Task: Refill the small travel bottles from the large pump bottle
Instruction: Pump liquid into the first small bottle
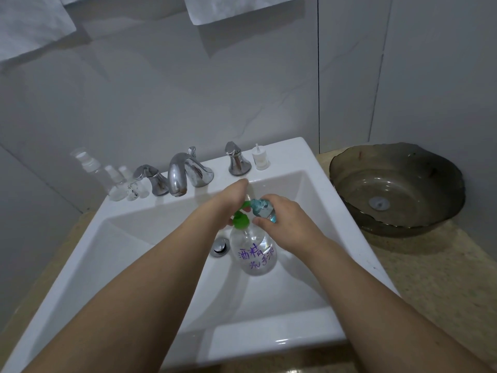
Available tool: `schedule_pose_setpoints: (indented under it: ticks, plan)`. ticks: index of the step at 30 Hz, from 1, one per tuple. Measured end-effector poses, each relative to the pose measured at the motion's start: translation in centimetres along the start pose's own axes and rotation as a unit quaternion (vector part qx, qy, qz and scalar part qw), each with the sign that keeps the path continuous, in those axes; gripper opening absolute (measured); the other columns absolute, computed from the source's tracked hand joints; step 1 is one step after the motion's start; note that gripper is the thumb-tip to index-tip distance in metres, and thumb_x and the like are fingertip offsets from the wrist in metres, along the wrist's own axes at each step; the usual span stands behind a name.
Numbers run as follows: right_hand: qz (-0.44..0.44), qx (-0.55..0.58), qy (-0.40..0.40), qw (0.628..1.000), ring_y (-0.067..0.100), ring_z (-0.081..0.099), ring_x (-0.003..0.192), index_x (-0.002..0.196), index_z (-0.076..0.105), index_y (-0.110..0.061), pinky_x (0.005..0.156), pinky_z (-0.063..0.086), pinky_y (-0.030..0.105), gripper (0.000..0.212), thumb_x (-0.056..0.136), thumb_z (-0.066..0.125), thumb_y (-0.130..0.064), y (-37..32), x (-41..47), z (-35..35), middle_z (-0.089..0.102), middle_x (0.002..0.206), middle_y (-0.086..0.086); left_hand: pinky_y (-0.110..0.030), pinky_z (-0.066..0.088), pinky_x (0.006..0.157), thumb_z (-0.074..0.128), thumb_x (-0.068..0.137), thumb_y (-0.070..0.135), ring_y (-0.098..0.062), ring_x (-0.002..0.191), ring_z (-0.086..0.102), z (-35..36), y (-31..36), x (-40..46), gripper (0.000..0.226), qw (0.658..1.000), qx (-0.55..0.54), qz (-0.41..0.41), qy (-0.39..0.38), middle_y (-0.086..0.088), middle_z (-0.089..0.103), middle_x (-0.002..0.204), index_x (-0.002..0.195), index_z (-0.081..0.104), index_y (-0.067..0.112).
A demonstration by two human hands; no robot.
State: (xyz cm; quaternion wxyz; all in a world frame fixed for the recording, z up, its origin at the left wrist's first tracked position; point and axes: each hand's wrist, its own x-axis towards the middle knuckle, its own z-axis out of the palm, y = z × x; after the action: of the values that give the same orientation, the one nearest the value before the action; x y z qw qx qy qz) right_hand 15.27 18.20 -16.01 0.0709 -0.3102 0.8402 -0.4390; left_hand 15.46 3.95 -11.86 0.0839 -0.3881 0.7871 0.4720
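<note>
A large clear pump bottle (255,251) with purple handwriting and a green pump head (241,219) stands in the white sink basin (150,238). My left hand (231,203) presses on top of the green pump. My right hand (285,224) grips a small clear bottle (262,208) with a bluish tint, held tilted at the pump's spout. Three small clear travel bottles (118,181) with spray tops stand on the sink ledge at the left. A loose white spray cap (259,158) stands on the ledge at the right.
A chrome faucet (185,170) with two handles sits on the back ledge. The drain plug (220,246) lies just left of the pump bottle. A dark glass basin bowl (398,187) rests on the beige counter at right. White towels (231,9) hang above.
</note>
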Motion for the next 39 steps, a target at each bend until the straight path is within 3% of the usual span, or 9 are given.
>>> schedule_pose_setpoints:
  ticks: [5,8,11,15,27,31,39]
  plan:
    - [-0.007,-0.009,0.004,1.0,0.017,0.052,0.103,0.126,0.052,-0.017,0.085,0.041,0.028,0.042,0.089,0.064,-0.034,0.2,0.2,0.2,0.056,0.116,0.001,-0.039,0.046,0.093,0.028,0.098,0.051,-0.028,0.086,0.053,0.6,0.1,0.7,0.047,1.0,-0.006,0.008,0.008,-0.007,0.058,0.084,0.085,0.053,0.014]
    - [-0.006,-0.012,0.006,1.0,0.017,0.052,0.104,0.127,0.051,-0.017,0.087,0.042,0.029,0.044,0.089,0.064,-0.034,0.2,0.2,0.2,0.055,0.116,0.001,-0.04,0.046,0.098,0.029,0.097,0.052,-0.029,0.088,0.054,0.8,0.1,0.7,0.046,1.0,-0.003,0.008,0.011,-0.007,0.058,0.084,0.085,0.052,0.014]
    - [-0.009,-0.017,0.004,1.0,0.017,0.052,0.104,0.127,0.052,-0.017,0.086,0.041,0.026,0.045,0.088,0.065,-0.035,0.3,0.2,0.3,0.055,0.116,0.0,-0.031,0.045,0.077,0.031,0.096,0.051,-0.025,0.078,0.052,0.9,-0.4,1.1,0.046,1.0,-0.014,0.01,0.01,-0.007,0.058,0.082,0.096,0.056,0.012]
    - [-0.007,-0.021,-0.002,1.0,0.017,0.052,0.105,0.126,0.053,-0.018,0.085,0.04,0.025,0.044,0.087,0.065,-0.035,0.4,0.2,0.4,0.056,0.116,0.0,-0.027,0.035,0.059,0.031,0.099,0.047,-0.02,0.066,0.046,1.1,-0.5,0.7,0.041,1.0,-0.023,0.01,0.01,-0.007,0.054,0.077,0.081,0.05,0.016]
    - [-0.003,-0.001,0.002,1.0,0.012,0.048,0.094,0.123,0.053,-0.017,0.079,0.038,0.024,0.039,0.089,0.064,-0.033,0.1,0.0,0.2,0.05,0.104,-0.005,-0.03,0.04,0.068,0.03,0.099,0.049,-0.024,0.079,0.051,0.2,0.0,0.4,0.047,0.999,-0.029,0.026,0.007,-0.012,0.058,0.095,0.097,0.055,0.01]
    - [0.01,0.0,-0.019,1.0,0.014,0.051,0.097,0.124,0.051,-0.017,0.078,0.037,0.025,0.039,0.091,0.061,-0.035,0.1,-0.1,0.3,0.052,0.104,-0.004,-0.033,0.044,0.079,0.029,0.099,0.05,-0.027,0.086,0.054,0.1,-0.2,0.5,0.047,0.999,-0.031,0.021,0.007,-0.009,0.06,0.088,0.1,0.055,0.011]
    - [0.007,0.005,-0.011,1.0,0.016,0.054,0.097,0.124,0.051,-0.018,0.081,0.043,0.028,0.039,0.091,0.062,-0.035,-0.1,0.0,0.1,0.055,0.107,-0.002,-0.028,0.04,0.064,0.03,0.099,0.052,-0.021,0.077,0.051,0.3,0.1,0.3,0.047,1.0,-0.013,0.013,-0.005,-0.006,0.057,0.083,0.104,0.054,0.012]
